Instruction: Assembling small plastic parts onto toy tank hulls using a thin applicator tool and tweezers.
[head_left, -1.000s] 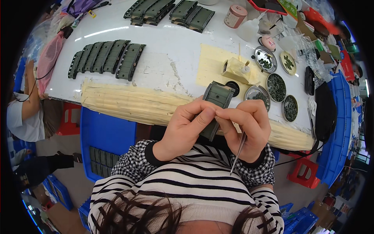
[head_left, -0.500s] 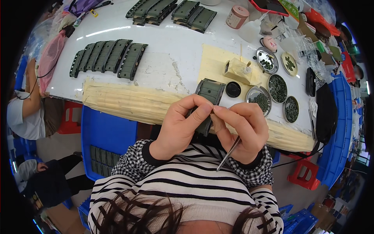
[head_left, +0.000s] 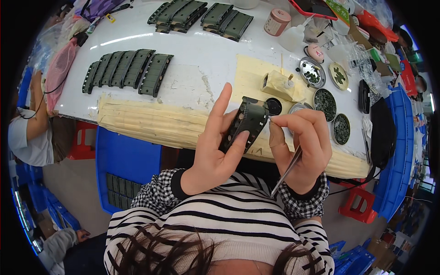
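Note:
My left hand holds a curved, dark green camouflage plastic piece with a toothed edge, tilted above the padded table edge. Its thumb presses on the near side, the index finger points up beside it, and the other fingers are mostly behind it. At the piece's right edge is my right hand, thumb and index finger pinched around a tiny pale bit, too small to name. Metal tweezers are tucked in the same hand, pointing down toward my striped top.
Similar green pieces stand in a row at left, with more stacks farther back. Small dark green parts fill round dishes at right, near a yellowish wrapped block. A blue bin sits below left; another person's arm is beyond.
The left hand has let go of its fingertip pinch and lifted the green piece off the table edge, turning it. My right hand has moved right, still with the tweezers.

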Tool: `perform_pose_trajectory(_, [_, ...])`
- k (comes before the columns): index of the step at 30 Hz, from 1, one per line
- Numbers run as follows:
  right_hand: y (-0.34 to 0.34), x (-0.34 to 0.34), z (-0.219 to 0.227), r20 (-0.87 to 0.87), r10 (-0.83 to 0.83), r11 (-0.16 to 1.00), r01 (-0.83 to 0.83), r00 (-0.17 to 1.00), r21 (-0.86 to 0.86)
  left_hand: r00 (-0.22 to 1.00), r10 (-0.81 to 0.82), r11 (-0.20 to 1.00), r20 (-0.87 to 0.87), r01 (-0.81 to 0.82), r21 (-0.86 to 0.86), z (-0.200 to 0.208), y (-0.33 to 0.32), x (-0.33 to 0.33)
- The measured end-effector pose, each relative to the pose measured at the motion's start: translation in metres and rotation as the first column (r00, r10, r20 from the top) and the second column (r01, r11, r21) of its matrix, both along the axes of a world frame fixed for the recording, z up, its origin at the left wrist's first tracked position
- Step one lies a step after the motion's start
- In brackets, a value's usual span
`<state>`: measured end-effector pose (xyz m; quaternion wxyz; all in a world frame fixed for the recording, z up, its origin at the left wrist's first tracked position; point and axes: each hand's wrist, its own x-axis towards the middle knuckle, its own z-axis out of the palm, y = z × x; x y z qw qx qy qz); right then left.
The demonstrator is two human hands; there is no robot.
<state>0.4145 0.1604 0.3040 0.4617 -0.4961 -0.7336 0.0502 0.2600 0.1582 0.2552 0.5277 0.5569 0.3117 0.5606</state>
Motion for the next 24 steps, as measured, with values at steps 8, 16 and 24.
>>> perform_pose_trajectory(8, [0.019,0.001,-0.001,0.123,0.106,0.987,-0.119,0.987,0.108,0.934,0.098,0.982,-0.342,-0.034,0.188,0.003,-0.001,-0.004])
perform_pose_trajectory(16, [0.017,0.004,-0.001,0.191,0.142,0.983,-0.162,0.971,0.090,0.883,0.213,0.936,-0.418,-0.062,0.346,0.001,0.001,-0.004])
perform_pose_trajectory(24, [0.013,0.005,0.000,0.196,0.174,0.979,-0.190,0.965,0.070,0.879,0.252,0.906,-0.404,-0.068,0.418,-0.002,0.003,-0.003])
